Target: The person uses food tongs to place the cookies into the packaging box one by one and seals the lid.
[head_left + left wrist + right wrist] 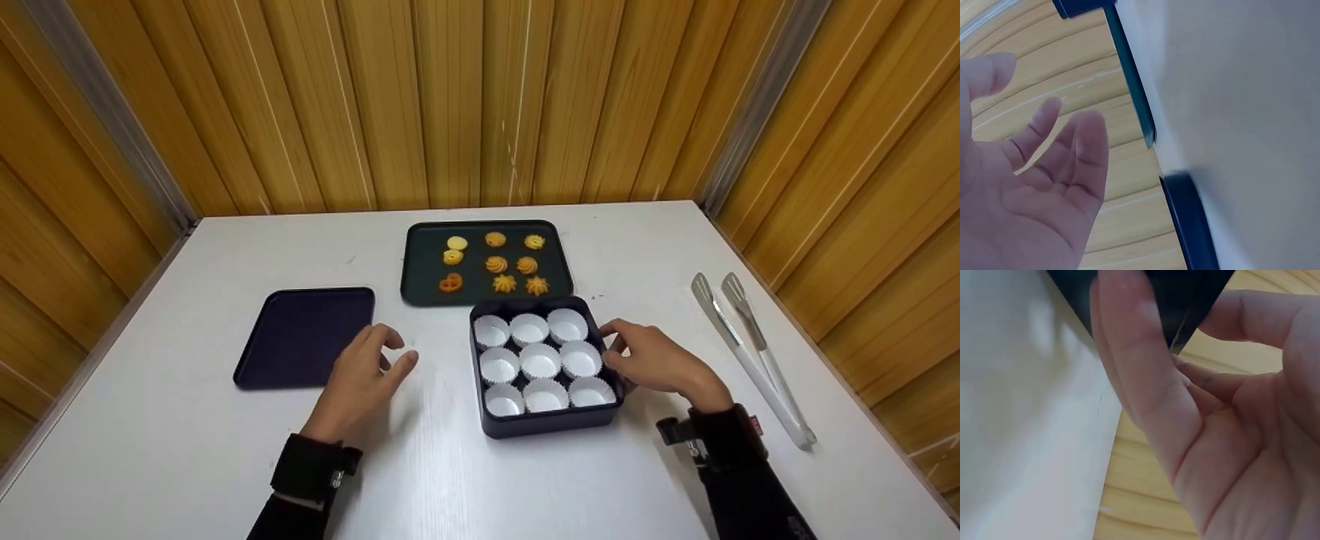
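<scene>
Just right of centre on the worktop (435,487): dark box (551,426), with the right hand (660,364) at its right wall, fingers bent. Likely steadying or squaring it; can't tell if that's a real grip or just contact. Left hand (365,379) holds nothing, fingers loosely bent, by the dark panel (300,337) (probably the box's lid) toward the left edge. Panel sits apart, presumably so the paper cups (540,361) stay reachable. Green tray (420,277) just behind the box, toward the far edge: short reach, I'd guess. Tongs (754,367) near the right edge, probably for right-hand use.

Counts: 1 box, 9 cups (3x3), 1 tray, 9 biscuits (496,264) on it, 1 panel, 1 pair of tongs.
</scene>
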A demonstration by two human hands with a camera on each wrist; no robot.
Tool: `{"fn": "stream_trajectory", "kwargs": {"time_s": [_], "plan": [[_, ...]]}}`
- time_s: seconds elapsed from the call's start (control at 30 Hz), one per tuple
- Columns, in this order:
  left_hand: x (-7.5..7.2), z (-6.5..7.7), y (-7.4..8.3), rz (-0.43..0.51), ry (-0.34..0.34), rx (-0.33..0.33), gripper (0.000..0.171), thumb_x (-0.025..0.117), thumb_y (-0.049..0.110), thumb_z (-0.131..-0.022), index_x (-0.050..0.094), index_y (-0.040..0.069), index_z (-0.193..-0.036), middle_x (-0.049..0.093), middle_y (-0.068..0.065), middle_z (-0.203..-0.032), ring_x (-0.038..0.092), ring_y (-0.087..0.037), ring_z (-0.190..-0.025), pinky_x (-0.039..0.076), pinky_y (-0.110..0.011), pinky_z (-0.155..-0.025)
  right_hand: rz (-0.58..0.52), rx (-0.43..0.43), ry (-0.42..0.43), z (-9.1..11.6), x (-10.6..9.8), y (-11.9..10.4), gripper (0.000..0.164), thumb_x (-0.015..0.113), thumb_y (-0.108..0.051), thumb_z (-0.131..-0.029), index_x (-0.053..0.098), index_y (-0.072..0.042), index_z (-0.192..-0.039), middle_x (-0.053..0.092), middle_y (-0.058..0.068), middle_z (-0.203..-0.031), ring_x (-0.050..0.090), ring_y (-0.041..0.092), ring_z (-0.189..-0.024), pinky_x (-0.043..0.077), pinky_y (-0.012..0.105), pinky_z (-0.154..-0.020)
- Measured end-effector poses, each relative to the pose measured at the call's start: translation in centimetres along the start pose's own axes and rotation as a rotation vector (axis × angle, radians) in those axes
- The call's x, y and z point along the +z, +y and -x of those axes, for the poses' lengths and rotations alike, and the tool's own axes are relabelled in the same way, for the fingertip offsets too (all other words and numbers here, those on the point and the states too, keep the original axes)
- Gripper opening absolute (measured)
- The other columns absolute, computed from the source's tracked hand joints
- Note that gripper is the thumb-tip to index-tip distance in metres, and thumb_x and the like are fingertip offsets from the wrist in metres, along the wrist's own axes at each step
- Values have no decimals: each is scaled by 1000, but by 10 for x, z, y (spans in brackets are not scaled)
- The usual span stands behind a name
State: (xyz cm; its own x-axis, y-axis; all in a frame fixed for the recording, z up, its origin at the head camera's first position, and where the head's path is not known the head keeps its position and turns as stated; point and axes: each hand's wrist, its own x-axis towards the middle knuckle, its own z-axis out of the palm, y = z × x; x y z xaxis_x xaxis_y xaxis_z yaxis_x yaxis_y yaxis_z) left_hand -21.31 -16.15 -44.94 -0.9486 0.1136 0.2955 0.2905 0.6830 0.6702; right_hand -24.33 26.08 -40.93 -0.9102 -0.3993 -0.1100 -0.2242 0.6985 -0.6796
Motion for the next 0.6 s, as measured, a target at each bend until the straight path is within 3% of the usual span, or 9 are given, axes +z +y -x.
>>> {"fn": "stream_trajectory", "kwargs": {"time_s": [0.27, 0.5, 0.6], "plan": [[9, 1, 6, 131, -161, -75, 25, 71, 33, -102, 61, 10, -108, 65, -5, -105, 64, -12, -72, 55, -35, -76, -10, -11, -5, -13, 22, -18, 54, 56, -8, -97, 47, 6, -148, 73, 11, -98, 72, 16, -65, 57, 33, -67], [12, 4, 7, 233, -278, -105, 30, 64, 36, -107, 58, 8, -115, 65, -9, -106, 69, -19, -64, 56, -32, -62, -56, -10, -12, -18, 39, -32, 63, 57, -9, -97, 39, 4, -156, 71, 9, -97, 73, 19, -64, 57, 33, -66], [12, 5, 7, 254, -309, -126, 29, 61, 35, -109, 57, 7, -119, 66, -10, -108, 70, -21, -64, 56, -33, -62, -72, -15, -12, -19, 45, -35, 64, 56, -10, -98, 38, 3, -157, 70, 9, -97, 73, 19, -63, 58, 34, -65]]}}
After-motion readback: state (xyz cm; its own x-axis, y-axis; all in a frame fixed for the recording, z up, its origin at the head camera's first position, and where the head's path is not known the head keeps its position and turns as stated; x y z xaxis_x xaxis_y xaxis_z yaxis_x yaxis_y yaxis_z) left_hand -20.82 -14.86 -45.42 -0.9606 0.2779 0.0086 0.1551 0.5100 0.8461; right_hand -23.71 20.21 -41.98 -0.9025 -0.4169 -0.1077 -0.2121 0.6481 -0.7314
